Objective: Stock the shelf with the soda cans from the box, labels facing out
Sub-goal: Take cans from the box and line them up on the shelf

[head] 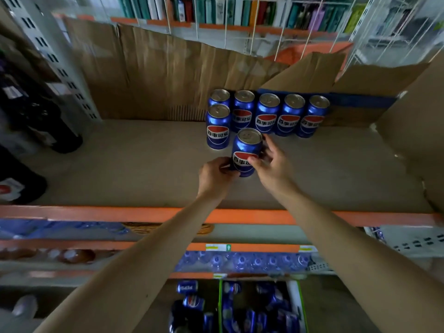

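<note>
Fingers of both hands, left hand (213,175) and right hand (269,162), grasp one can (246,150) by its smooth, slippery sides on the shelf (144,164); it looks full and heavy.

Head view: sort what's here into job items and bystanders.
Job items:
- held can, gripped by left hand and right hand
- six shelved cans, labels out
- shelf
- box of cans on the floor

Bystanders:
- dark bottles
- books
- water bottles
- cardboard backing

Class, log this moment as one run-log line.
step: placing can | left hand: grips can | right hand: grips can | label: facing out | shelf: six cans standing
</note>
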